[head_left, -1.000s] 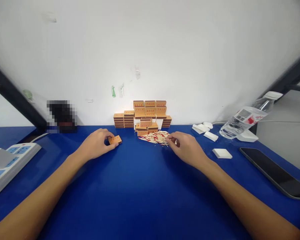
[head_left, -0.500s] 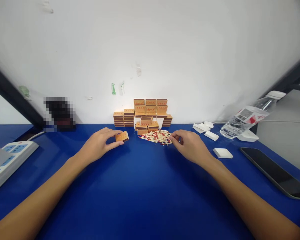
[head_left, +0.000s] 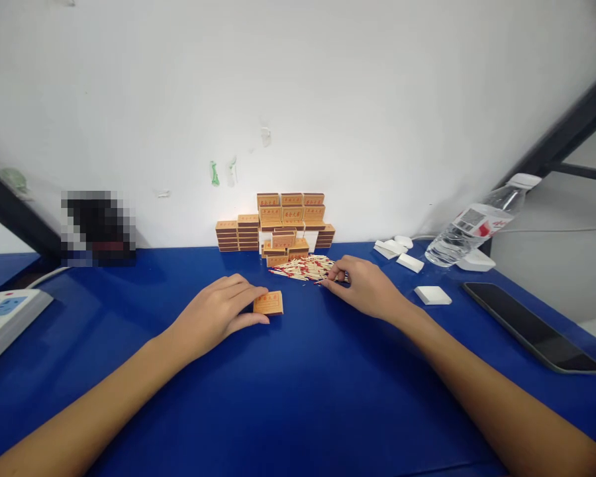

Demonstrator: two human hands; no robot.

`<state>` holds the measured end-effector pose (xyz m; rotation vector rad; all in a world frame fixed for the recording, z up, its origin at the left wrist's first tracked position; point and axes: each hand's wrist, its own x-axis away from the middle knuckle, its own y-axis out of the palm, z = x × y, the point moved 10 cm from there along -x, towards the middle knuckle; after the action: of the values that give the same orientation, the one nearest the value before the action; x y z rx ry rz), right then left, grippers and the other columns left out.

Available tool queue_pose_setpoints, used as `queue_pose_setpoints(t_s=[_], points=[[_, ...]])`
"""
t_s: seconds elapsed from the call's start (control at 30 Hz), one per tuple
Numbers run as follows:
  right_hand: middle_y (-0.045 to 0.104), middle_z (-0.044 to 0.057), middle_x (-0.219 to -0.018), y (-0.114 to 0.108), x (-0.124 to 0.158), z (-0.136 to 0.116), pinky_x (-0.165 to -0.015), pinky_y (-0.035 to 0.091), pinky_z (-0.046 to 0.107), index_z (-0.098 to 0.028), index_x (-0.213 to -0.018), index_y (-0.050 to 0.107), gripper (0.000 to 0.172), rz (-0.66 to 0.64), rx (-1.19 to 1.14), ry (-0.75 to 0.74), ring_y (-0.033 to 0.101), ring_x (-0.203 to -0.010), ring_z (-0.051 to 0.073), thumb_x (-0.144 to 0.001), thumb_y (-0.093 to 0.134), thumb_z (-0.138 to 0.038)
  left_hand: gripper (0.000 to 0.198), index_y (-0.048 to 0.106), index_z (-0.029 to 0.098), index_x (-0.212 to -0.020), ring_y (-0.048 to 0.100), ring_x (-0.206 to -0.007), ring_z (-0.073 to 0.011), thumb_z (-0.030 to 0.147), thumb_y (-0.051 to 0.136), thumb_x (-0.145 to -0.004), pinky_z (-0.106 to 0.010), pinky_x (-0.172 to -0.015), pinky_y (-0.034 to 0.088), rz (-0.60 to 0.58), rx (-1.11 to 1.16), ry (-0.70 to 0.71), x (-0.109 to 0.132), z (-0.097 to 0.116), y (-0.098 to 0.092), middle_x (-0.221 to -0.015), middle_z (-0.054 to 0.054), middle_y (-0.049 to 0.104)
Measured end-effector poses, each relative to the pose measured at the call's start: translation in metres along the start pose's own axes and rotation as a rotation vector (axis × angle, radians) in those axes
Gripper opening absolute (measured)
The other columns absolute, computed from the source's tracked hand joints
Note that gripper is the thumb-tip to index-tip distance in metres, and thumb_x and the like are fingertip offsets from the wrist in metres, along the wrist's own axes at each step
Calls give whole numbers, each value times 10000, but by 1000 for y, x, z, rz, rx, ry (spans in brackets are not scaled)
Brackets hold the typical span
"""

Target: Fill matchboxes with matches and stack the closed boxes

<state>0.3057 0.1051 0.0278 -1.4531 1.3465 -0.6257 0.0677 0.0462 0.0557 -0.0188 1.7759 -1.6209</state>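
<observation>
the left hand [head_left: 218, 311] has pulled the box [head_left: 269, 303] back from the stack [head_left: 283, 222] and grips it. the right hand [head_left: 365, 288] pinches matches [head_left: 302, 267] just in front of the stack.

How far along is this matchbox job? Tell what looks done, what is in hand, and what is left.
Done, it seems: matchbox stacks stand against the wall. In hand: the left hand grips one matchbox flat on the blue table; the right hand reaches into the loose matches. Left: that heap of matches, and the white pieces lying to its right.
</observation>
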Motion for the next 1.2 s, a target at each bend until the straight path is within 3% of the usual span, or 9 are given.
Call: queue_pose_setpoints(t_s=[0.17, 0.3, 0.57, 0.67, 0.8, 0.93, 1.03, 1.1, 1.2], points=[[706, 54, -921, 7, 0, -1, -708, 448, 332, -213, -866, 698, 140, -19, 16, 6, 649, -783, 199, -944, 663, -325, 373, 679, 158, -1269, 709, -951, -229, 453, 616, -1050, -387, -864, 602, -5, 9, 11, 0, 6, 2, -1051, -83, 769], [729, 60, -894, -18, -3, 10, -687, 435, 331, -218, -870, 724, 193, 35, 42, -11, 643, -761, 203, -961, 629, -360, 369, 683, 176, -1264, 717, -950, -237, 469, 608, -1054, -393, -853, 605, -29, 15, -5, 0, 5, 4, -1051, -87, 770], [776, 97, -967, -105, 15, 126, -686, 398, 344, -207, -947, 735, 177, 48, 379, 454, 646, -825, 239, -968, 623, -343, 382, 703, 184, -1271, 724, -965, -248, 481, 620, -1046, -412, -873, 609, -20, 24, -36, 2, -4, 4, -1066, -91, 784], [773, 153, -976, -112, 23, 154, -685, 395, 364, -177, -936, 742, 215, 30, 406, 535, 643, -833, 263, -971, 635, -360, 407, 707, 193, -1275, 726, -982, -249, 514, 595, -1051, -416, -890, 608, -35, 33, -46, 3, -7, 6, -1088, -94, 787], [774, 183, -964, -102, 25, 180, -673, 401, 366, -158, -890, 748, 218, -43, 409, 594, 652, -802, 266, -919, 702, -369, 443, 702, 190, -1269, 730, -991, -252, 550, 562, -1051, -409, -890, 605, -28, 29, -53, 3, -9, 4, -1100, -98, 783], [777, 175, -955, -83, 18, 171, -679, 404, 356, -163, -881, 733, 228, -60, 405, 563, 668, -832, 271, -926, 683, -381, 462, 703, 172, -1269, 730, -992, -259, 552, 563, -1048, -417, -887, 605, -23, 20, -52, 3, -10, 4, -1089, -105, 785], [776, 88, -927, -57, 3, 132, -688, 427, 317, -204, -891, 728, 229, -81, 311, 410, 675, -816, 224, -949, 654, -414, 456, 714, 186, -1277, 729, -1006, -264, 553, 575, -1045, -429, -902, 606, -34, 20, -74, 2, -13, 4, -1104, -107, 787], [767, 53, -909, -43, -6, 96, -706, 451, 303, -216, -929, 740, 205, -91, 178, 218, 672, -790, 202, -951, 647, -397, 460, 719, 192, -1280, 727, -1006, -268, 559, 571, -1046, -439, -909, 608, -42, 15, -89, 2, -15, 4, -1105, -110, 786], [758, 51, -898, -50, -5, 87, -725, 472, 311, -219, -959, 754, 155, -91, 124, 169, 667, -772, 199, -933, 665, -343, 469, 724, 197, -1269, 720, -1007, -270, 572, 542, -1055, -444, -920, 605, -60, -12, -105, 3, -19, 4, -1103, -115, 783]])
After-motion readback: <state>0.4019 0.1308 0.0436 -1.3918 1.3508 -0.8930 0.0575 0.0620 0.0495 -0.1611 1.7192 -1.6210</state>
